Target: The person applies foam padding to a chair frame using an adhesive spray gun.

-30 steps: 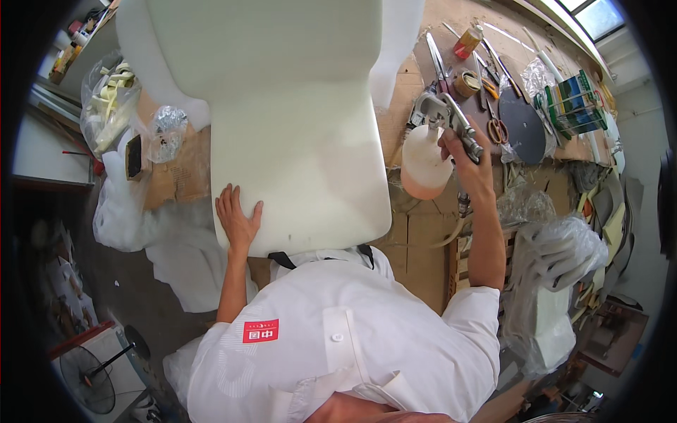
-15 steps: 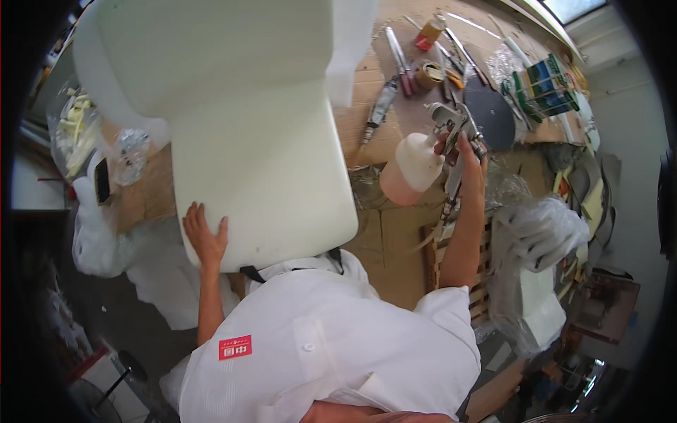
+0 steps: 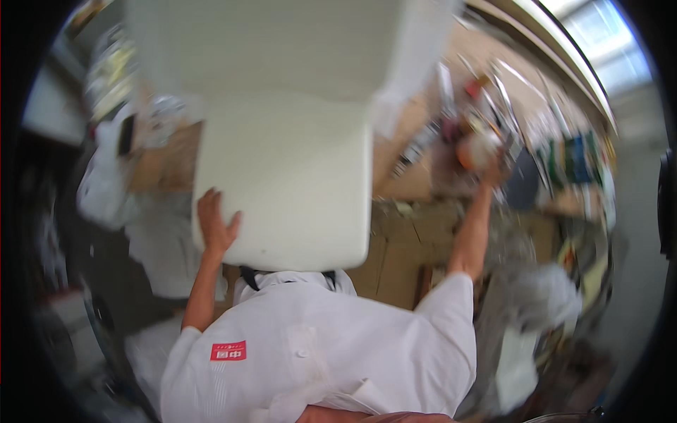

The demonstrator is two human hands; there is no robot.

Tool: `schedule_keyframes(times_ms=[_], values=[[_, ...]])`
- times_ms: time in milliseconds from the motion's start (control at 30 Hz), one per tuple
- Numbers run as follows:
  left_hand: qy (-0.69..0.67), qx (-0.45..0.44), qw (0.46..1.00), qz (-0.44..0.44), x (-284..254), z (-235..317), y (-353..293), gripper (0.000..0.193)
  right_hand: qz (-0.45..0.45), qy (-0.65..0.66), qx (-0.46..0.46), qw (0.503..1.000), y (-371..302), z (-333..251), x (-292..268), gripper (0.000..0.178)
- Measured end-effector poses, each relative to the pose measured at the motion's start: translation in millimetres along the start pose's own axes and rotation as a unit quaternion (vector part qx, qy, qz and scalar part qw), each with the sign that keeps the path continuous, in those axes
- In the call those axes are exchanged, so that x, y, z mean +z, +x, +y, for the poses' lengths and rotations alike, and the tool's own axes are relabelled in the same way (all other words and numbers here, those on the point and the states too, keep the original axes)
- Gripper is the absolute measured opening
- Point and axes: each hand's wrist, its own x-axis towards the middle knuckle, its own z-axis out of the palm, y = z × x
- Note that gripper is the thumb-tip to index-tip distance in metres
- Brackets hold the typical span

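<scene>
Two hands, well apart: the left hand [image 3: 217, 224] rests open on the left side of a white seat [image 3: 285, 180] reaching past the worktop's [image 3: 405, 185] near edge; the right hand [image 3: 496, 171], blurred, grips a spray gun [image 3: 485, 149] above it, inside that edge.

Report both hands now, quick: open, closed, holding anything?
Left hand: open, resting on the pale seat-shaped piece.
Right hand: closed, holding the spray gun; motion blur hides the fingers.
</scene>
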Motion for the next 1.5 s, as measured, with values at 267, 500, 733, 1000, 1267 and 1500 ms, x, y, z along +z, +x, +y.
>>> schedule_keyframes(times_ms=[267,500,733,1000,1267,1500], values=[[0.043,-0.105,0.993,0.001,-32.0,4.5,-27.2,0.058,0.088,0.268,0.27,0.921,48.6,-128.9,-86.6,0.045],[-0.2,-0.208,0.948,0.134,-35.7,-75.9,32.2,0.018,0.098,0.367,-0.02,0.925,236.8,-293.3,-211.7,0.047],[-0.261,-0.238,0.92,0.171,-21.0,-202.3,145.9,0.032,-0.089,0.508,-0.402,0.756,290.3,-598.9,-293.0,0.053],[-0.363,-0.191,0.903,0.126,26.4,-258.1,225.7,0.059,-0.054,0.176,-0.717,0.673,281.1,-864.7,-269.8,0.087],[-0.573,-0.134,0.808,-0.034,34.3,-273.7,224.1,0.043,-0.229,0.039,-0.674,0.701,259.9,-908.7,-271.9,0.021],[-0.618,-0.152,0.771,0.027,6.5,-224.7,202.2,0.039,-0.219,0.122,-0.68,0.689,254.4,-886.9,-264.3,0.007]])
